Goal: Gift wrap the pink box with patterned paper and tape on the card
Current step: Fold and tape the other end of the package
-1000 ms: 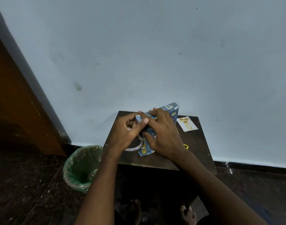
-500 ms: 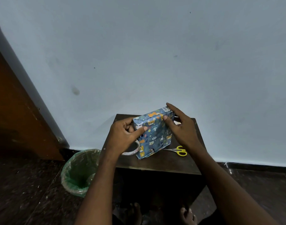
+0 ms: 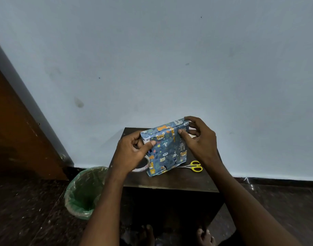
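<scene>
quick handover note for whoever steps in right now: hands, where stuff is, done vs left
Left hand grips the left edge of the box wrapped in blue animal-print paper; right hand pinches its upper right corner.
The box stands tilted on the dark wooden table.
Clear tape roll behind the left hand, yellow-handled scissors to the right.
Done: wrapping looks closed.
Left: tape on the card, mostly hidden behind the right hand.

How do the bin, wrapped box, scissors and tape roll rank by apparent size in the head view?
1. Bin
2. Wrapped box
3. Scissors; tape roll is mostly hidden behind the left hand, so unranked.
</scene>
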